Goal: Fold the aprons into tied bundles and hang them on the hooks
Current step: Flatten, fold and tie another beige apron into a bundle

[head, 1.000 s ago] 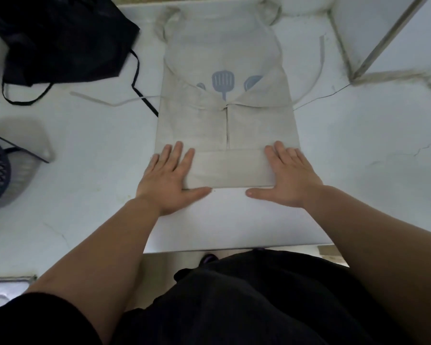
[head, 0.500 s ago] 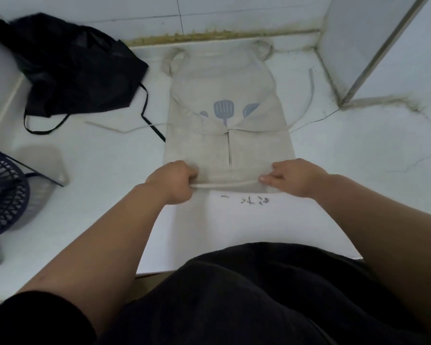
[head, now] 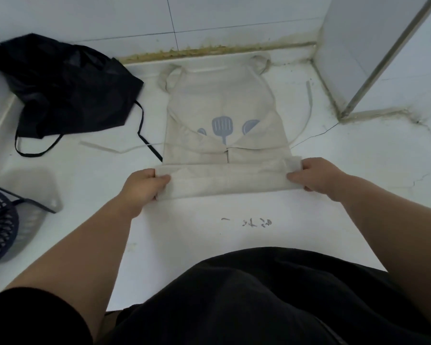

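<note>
A beige apron [head: 222, 103] with a blue spatula print lies flat on the white counter [head: 358, 170], its sides folded inward. Its near end is rolled into a flat band [head: 227, 180] across the whole width. My left hand [head: 142, 185] grips the band's left end, thumb on top. My right hand [head: 316, 176] grips the right end the same way. The apron's pale ties [head: 110, 149] trail out on both sides. A crumpled black apron [head: 67, 88] lies at the back left, its black straps spread on the counter.
A tiled wall runs along the back. A white partition [head: 373, 53] stands at the back right corner. A dark wire basket [head: 0, 225] sits at the left edge. Small grey marks [head: 256, 222] are on the counter near me. No hooks are in view.
My hands went from pressing flat on the folded hem to gripping its ends, and the fold has been rolled farther away from me.
</note>
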